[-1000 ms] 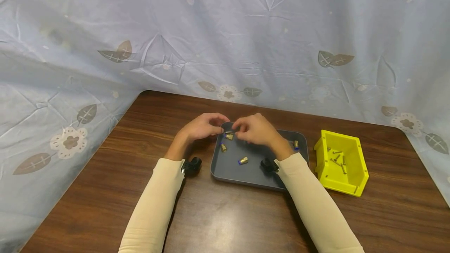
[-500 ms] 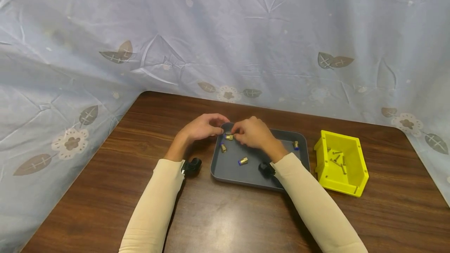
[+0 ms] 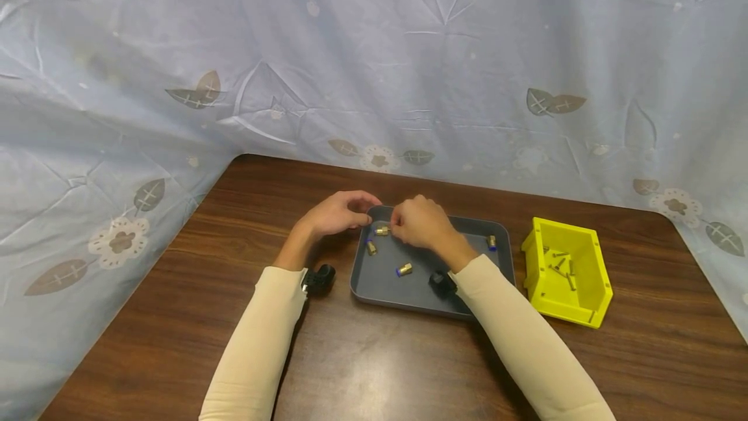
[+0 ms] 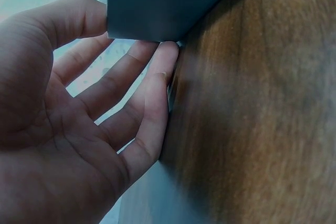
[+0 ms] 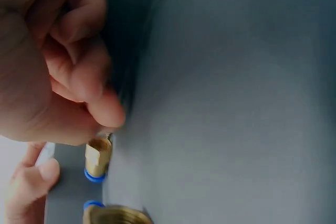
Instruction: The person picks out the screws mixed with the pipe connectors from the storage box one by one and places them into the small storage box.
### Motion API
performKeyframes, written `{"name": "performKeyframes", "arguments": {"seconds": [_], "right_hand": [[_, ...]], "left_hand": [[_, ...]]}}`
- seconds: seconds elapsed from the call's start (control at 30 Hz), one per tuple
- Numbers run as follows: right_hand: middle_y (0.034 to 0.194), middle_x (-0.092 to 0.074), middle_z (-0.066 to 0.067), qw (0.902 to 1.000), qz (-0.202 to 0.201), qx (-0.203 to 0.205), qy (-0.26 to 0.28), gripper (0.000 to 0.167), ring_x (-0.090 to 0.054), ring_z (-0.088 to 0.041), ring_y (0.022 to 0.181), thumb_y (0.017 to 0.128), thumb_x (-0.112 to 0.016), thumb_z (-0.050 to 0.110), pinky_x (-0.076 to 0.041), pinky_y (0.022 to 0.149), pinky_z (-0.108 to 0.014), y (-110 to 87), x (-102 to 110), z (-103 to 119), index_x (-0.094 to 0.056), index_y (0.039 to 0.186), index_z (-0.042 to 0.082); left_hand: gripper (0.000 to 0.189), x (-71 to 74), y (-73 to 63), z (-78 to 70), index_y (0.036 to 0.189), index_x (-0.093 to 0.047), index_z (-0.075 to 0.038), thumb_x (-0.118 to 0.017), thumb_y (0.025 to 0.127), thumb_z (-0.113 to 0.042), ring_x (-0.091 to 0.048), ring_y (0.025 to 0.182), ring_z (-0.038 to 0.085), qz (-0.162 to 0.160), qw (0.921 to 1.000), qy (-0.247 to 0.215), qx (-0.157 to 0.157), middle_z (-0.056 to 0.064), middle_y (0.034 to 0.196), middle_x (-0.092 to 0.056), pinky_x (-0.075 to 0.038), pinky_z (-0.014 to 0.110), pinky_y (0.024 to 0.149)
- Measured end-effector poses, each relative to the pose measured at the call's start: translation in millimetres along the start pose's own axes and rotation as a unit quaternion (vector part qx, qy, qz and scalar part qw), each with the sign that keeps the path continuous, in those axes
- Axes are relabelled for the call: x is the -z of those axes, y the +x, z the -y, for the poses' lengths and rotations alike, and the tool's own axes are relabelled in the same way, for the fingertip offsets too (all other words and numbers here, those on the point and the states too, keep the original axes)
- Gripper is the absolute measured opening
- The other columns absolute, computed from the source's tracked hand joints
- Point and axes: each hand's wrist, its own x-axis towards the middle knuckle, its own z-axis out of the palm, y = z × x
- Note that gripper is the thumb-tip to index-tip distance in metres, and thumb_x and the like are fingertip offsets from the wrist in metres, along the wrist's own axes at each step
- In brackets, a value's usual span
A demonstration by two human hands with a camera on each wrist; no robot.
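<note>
My left hand [image 3: 336, 214] holds the far left corner of a grey tray [image 3: 380, 288], with the thumb at the left side and the curved fingers around the outside, as the left wrist view shows. Inside the tray my right hand [image 3: 422, 221] pinches a small screw [image 5: 109, 136], mostly hidden by the fingertips. Its threaded end is at the open end of a brass fitting [image 3: 382, 230] with a blue collar; whether it is inside I cannot tell. Nearby lie more such fittings, one along the left wall [image 3: 371, 247] and another in the middle [image 3: 404, 269].
Another brass fitting [image 3: 492, 242] lies at the tray's right side. To the right of the tray stands a yellow bin [image 3: 593, 262] with several screws [image 3: 560, 264] in it. Both stand on a brown wooden table [image 3: 350, 369], with a patterned curtain [image 3: 374, 70] behind.
My right hand has closed its fingers on the screw lying behind the far left fitting and has shifted it to that fitting's right end. The left hand has stayed at the tray corner.
</note>
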Motion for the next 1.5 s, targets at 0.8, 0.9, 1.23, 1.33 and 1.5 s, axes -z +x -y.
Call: {"name": "performKeyframes", "arguments": {"seconds": [0.8,0.9,1.23,1.33,1.5], "right_hand": [[0.065,-0.068,0.008,0.9886,0.147,-0.022,0.026,0.02,-0.061,-0.013,0.06,0.093,-0.081,0.027,-0.047,0.058,-0.031,-37.6,29,-13,-0.072,0.077,0.02],[0.068,-0.065,0.007,0.9919,0.12,-0.007,0.039,0.019,-0.057,-0.012,0.06,0.091,-0.081,0.026,-0.046,0.06,-0.031,-41.3,31,-17,-0.069,0.077,0.019],[0.071,-0.059,0.007,0.9925,0.049,0.035,0.107,0.017,-0.05,-0.013,0.063,0.087,-0.078,0.013,-0.043,0.064,-0.035,-61.9,49,-30,-0.064,0.079,0.02],[0.073,-0.062,0.007,0.9923,0.031,0.037,0.114,0.015,-0.054,-0.015,0.068,0.087,-0.079,0.012,-0.046,0.066,-0.036,-69.2,55,-33,-0.067,0.08,0.019],[0.076,-0.066,0.007,0.9919,0.009,0.031,0.123,0.012,-0.059,-0.017,0.072,0.088,-0.078,0.01,-0.051,0.07,-0.038,-81.6,62,-40,-0.071,0.082,0.019]], "left_hand": [[0.041,0.4,-1.3,3.4,0.142,-0.07,-0.006,-0.071,0.101,-0.008,-0.065,0.112,0.026,-0.002,1.0,0.001,0.01,0.016,0.133,-0.07,-0.055,0.04,0.095],[0.041,0.4,0.0,3.4,0.141,-0.07,-0.006,-0.071,0.1,-0.008,-0.065,0.11,0.026,-0.004,1.0,0.004,0.008,0.016,0.13,-0.071,-0.055,0.038,0.092],[0.041,0.2,1.1,0.4,0.141,-0.071,-0.007,-0.072,0.1,-0.008,-0.064,0.111,0.025,-0.002,0.9999,0.011,0.002,0.016,0.131,-0.07,-0.056,0.036,0.091],[0.041,0.1,1.0,-0.8,0.141,-0.071,-0.007,-0.071,0.1,-0.008,-0.064,0.11,0.026,-0.002,0.9999,0.012,0.001,0.016,0.13,-0.07,-0.056,0.036,0.091],[0.041,-0.9,1.0,-0.6,0.141,-0.07,-0.007,-0.071,0.101,-0.008,-0.065,0.112,0.026,0.0,0.9999,0.014,0.002,0.016,0.131,-0.07,-0.056,0.037,0.092]]}}
